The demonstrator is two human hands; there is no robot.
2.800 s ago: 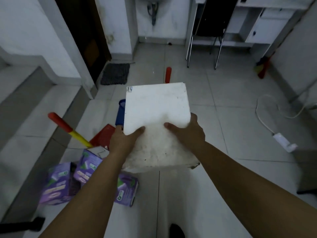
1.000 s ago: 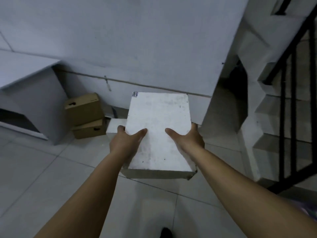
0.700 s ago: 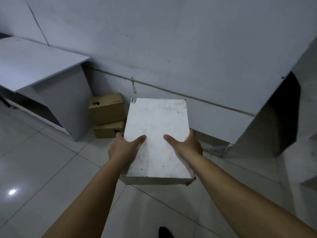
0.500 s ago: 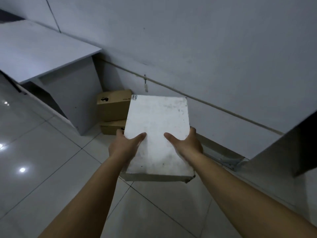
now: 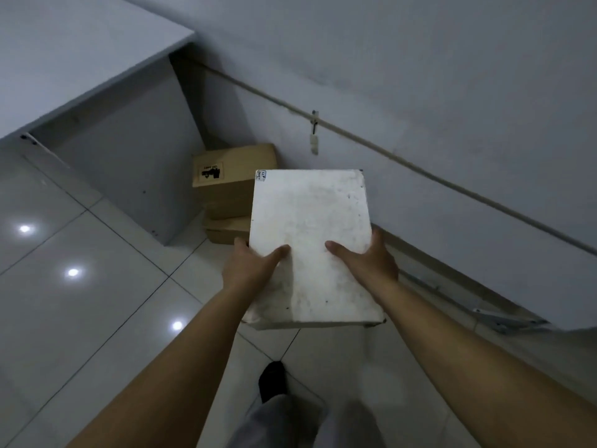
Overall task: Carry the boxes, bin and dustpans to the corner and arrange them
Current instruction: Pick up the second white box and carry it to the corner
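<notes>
I carry a white box (image 5: pixel 310 227) in front of me, above the tiled floor. My left hand (image 5: pixel 250 270) grips its left side with the thumb lying on the lid. My right hand (image 5: pixel 366 263) grips the right side the same way. A small label sits at the lid's far left corner. Beyond the white box, two brown cardboard boxes (image 5: pixel 226 179) are stacked in the corner between a grey desk and the wall; the lower one (image 5: pixel 223 231) is partly hidden by the white box.
The grey desk (image 5: pixel 97 101) stands at the left, its side panel next to the cardboard boxes. A cable (image 5: pixel 420 168) runs along the wall (image 5: pixel 452 92), with metal brackets (image 5: pixel 504 321) low at the right. My foot (image 5: pixel 273 379) is on the glossy tiles.
I have turned away from the purple boxes and dustpans and walked to the corner; the cardboard boxes and the desk now appear closer. My grip on the white box is unchanged.
</notes>
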